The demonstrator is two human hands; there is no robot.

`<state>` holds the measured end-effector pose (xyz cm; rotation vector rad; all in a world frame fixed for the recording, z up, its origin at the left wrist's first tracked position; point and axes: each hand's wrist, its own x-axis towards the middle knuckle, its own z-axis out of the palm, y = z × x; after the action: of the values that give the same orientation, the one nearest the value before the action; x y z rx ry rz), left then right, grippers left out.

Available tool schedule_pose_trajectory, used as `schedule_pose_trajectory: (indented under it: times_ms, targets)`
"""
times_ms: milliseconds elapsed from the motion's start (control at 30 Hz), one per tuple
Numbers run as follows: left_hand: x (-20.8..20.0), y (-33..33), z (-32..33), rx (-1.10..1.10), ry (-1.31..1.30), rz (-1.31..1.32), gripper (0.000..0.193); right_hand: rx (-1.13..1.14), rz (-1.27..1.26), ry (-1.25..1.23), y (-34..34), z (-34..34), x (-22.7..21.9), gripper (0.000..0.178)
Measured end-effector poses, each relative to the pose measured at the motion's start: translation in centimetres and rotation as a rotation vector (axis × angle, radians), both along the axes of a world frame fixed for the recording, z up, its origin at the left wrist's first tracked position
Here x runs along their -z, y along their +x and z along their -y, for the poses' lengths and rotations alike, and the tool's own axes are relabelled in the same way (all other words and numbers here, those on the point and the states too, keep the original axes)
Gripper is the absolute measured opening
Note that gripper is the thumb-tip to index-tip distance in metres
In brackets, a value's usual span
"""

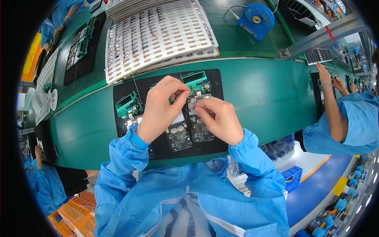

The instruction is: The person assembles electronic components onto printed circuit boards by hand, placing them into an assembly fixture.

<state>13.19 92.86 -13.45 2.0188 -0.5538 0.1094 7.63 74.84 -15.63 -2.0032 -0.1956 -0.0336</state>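
Observation:
My left hand (164, 106) pinches thumb and forefinger together just below a green plastic holder (194, 81). Close by, my right hand (222, 119) has its fingertips pressed together over a dark circuit board (201, 130) joined to that holder. Whatever lies between the fingers of either hand is too small to make out. Left of this board lies a second circuit board (179, 137), its upper part covered by my left hand. Another green holder (128, 104) with its board sits at the left. All rest on a black mat (216, 146).
Behind the mat, stacked white trays (167, 35) hold rows of small parts with red and dark wires. A blue fan (256, 19) stands at the back right. Co-workers' hands (324, 74) are busy at the right. A metal rail (316, 37) slants above the bench's back right.

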Motion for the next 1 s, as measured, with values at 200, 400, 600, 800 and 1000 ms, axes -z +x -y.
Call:
schedule_pose_trajectory:
  times_ms: [200,400,600,800,1000]
  targets:
    - [-0.6,0.3,-0.1,0.012,0.050,0.017,0.007,-0.012,0.065,0.010,0.4,-0.1,-0.3,0.008]
    - [-1.0,0.6,-0.1,-0.008,0.055,0.073,0.007,0.076,0.251,-0.029,0.8,-0.2,-0.6,0.008]
    - [-0.1,0.9,-0.5,-0.025,-0.012,0.014,0.009,0.006,0.213,-0.183,1.1,0.2,-0.6,0.007]
    - [0.2,0.7,-0.1,-0.024,0.007,0.031,0.010,0.073,0.237,-0.142,0.6,-0.2,0.3,0.007]
    - [-0.1,-0.4,0.0,-0.014,0.034,0.051,0.011,0.032,0.237,-0.167,0.5,-0.2,-0.4,0.004]
